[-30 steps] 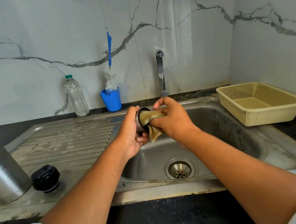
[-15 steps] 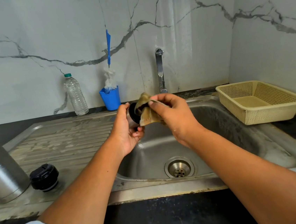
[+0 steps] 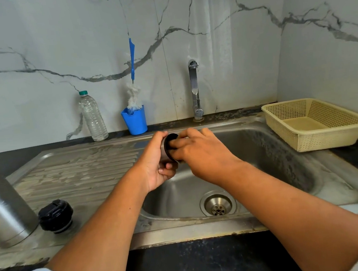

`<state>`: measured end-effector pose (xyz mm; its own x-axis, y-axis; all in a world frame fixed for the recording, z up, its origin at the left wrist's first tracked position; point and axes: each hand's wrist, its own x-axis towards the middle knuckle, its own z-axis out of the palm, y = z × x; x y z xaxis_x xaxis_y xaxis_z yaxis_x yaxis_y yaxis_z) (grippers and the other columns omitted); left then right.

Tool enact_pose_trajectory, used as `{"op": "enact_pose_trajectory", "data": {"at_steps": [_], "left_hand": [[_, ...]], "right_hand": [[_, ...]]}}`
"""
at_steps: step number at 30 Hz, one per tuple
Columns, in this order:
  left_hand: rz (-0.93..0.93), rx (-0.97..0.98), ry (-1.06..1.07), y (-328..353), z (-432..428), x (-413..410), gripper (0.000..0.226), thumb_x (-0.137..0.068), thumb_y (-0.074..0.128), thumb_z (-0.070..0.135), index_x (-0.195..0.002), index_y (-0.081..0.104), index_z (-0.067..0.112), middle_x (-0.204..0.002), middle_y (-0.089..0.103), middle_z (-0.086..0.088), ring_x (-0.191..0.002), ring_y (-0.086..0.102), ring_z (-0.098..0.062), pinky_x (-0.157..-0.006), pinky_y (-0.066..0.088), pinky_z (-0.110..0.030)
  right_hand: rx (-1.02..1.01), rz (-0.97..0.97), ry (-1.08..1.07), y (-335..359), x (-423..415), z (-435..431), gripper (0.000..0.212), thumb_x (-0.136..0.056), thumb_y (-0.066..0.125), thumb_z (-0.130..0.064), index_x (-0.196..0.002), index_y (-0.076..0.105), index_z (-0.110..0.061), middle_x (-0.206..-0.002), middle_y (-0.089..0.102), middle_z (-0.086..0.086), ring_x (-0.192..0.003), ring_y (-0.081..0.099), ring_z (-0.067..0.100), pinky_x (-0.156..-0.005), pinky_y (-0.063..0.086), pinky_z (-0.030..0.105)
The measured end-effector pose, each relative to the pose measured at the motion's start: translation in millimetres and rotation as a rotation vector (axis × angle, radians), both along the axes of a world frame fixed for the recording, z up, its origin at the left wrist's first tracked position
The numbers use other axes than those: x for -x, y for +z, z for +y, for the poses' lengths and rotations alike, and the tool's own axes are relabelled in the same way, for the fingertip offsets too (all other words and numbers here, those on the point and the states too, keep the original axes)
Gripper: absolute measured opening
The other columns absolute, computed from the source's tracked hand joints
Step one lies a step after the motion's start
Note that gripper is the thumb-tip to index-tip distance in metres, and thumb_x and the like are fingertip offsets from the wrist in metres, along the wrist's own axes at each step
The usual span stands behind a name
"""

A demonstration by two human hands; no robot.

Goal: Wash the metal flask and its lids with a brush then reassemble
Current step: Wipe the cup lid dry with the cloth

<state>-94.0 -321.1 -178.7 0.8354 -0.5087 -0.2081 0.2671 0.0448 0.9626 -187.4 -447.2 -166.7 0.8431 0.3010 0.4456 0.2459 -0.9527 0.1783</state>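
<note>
Gripping the steel cup lid over the sink in a curled left hand, right hand bunched against its dark mouth, can't tell whether holding anything, with flask and black stopper near left.

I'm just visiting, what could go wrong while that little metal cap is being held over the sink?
The metal cap is held sideways in the left hand above the sink, with the right hand at its mouth; it might slip and drop. The black lid sits loose beside the flask, close to the left forearm, and could get knocked.
</note>
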Motion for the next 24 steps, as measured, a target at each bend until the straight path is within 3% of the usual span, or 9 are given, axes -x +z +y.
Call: {"op": "enact_pose_trajectory", "data": {"at_steps": [4, 6, 8, 11, 15, 17, 19, 22, 24], "left_hand": [[-0.061, -0.043, 0.024, 4.2, -1.6, 3.0, 0.041, -0.097, 0.053, 0.054, -0.076, 0.052, 0.018, -0.051, 0.046, 0.002, -0.039, 0.034, -0.010, -0.032, 0.018, -0.016], [-0.121, -0.066, 0.067, 4.4, -4.2, 4.9, 0.038, -0.096, 0.053, 0.053, -0.074, 0.052, 0.021, -0.052, 0.049, 0.003, -0.044, 0.040, -0.012, -0.037, 0.025, -0.019], [-0.154, -0.053, 0.102, 3.6, -6.0, 6.9, 0.033, -0.096, 0.055, 0.048, -0.074, 0.055, 0.024, -0.056, 0.055, 0.003, -0.055, 0.051, -0.015, -0.048, 0.037, -0.023], [-0.202, 0.004, 0.134, 1.4, -5.6, 4.4, 0.034, -0.095, 0.056, 0.048, -0.072, 0.061, 0.024, -0.062, 0.062, 0.001, -0.061, 0.057, -0.016, -0.055, 0.042, -0.026], [-0.317, -0.031, 0.180, 4.3, -14.9, 7.3, 0.037, -0.099, 0.050, 0.053, -0.078, 0.059, 0.023, -0.059, 0.056, 0.006, -0.053, 0.050, -0.008, -0.043, 0.033, -0.021], [-0.323, -0.006, 0.174, 8.4, -20.4, 8.4, 0.039, -0.101, 0.048, 0.052, -0.082, 0.061, 0.020, -0.058, 0.057, 0.005, -0.050, 0.049, -0.007, -0.038, 0.033, -0.018], [-0.315, 0.047, 0.143, 10.5, -20.3, 7.9, 0.044, -0.102, 0.045, 0.052, -0.078, 0.061, 0.019, -0.057, 0.054, 0.003, -0.045, 0.044, -0.007, -0.035, 0.029, -0.016], [-0.251, 0.124, 0.104, 9.9, -13.8, 6.1, 0.048, -0.103, 0.042, 0.050, -0.067, 0.057, 0.022, -0.054, 0.050, 0.003, -0.045, 0.041, -0.009, -0.036, 0.029, -0.018], [-0.199, 0.111, 0.130, 8.0, -9.4, 6.1, 0.048, -0.102, 0.045, 0.049, -0.065, 0.059, 0.022, -0.053, 0.054, 0.002, -0.043, 0.048, -0.011, -0.037, 0.033, -0.018]], "right_hand": [[-0.016, -0.008, -0.095, 1.8, 0.6, 11.6, 0.039, -0.091, 0.056, -0.010, -0.127, 0.065, -0.024, -0.131, 0.061, -0.007, -0.125, 0.044, 0.023, -0.094, 0.037, 0.037], [-0.259, 0.103, -0.122, 3.8, 1.7, 18.3, 0.034, -0.088, 0.056, -0.010, -0.120, 0.066, -0.017, -0.110, 0.063, 0.005, -0.111, 0.051, 0.027, -0.083, 0.043, 0.034], [-0.631, 0.242, -0.093, 6.1, 1.7, 20.4, 0.023, -0.086, 0.056, -0.010, -0.107, 0.065, -0.015, -0.096, 0.061, 0.007, -0.098, 0.060, 0.028, -0.071, 0.046, 0.032], [-1.215, 0.412, 0.023, 7.5, -1.6, 12.6, 0.016, -0.087, 0.054, -0.008, -0.095, 0.067, -0.014, -0.092, 0.070, 0.009, -0.089, 0.065, 0.026, -0.076, 0.051, 0.036], [-2.315, 0.598, 0.184, 0.9, -1.7, 3.6, 0.018, -0.086, 0.048, -0.011, -0.095, 0.063, -0.007, -0.081, 0.064, 0.010, -0.064, 0.056, 0.015, -0.051, 0.039, 0.022], [-2.550, 0.602, 0.242, -0.8, -1.1, 1.0, 0.018, -0.086, 0.046, -0.013, -0.091, 0.062, -0.006, -0.079, 0.065, 0.009, -0.061, 0.056, 0.014, -0.049, 0.036, 0.019], [-2.449, 0.593, 0.280, 2.9, -0.3, 0.6, 0.017, -0.088, 0.047, -0.012, -0.091, 0.063, -0.008, -0.080, 0.065, 0.007, -0.063, 0.056, 0.012, -0.049, 0.035, 0.019], [-1.840, 0.483, 0.243, 8.0, 4.0, 0.5, 0.021, -0.085, 0.054, 0.000, -0.096, 0.071, -0.005, -0.085, 0.065, 0.010, -0.071, 0.057, 0.015, -0.060, 0.042, 0.024], [-1.456, 0.410, 0.251, 8.3, 5.3, -0.9, 0.033, -0.084, 0.051, 0.012, -0.105, 0.075, 0.001, -0.090, 0.070, 0.010, -0.075, 0.065, 0.008, -0.073, 0.048, 0.017]]}}
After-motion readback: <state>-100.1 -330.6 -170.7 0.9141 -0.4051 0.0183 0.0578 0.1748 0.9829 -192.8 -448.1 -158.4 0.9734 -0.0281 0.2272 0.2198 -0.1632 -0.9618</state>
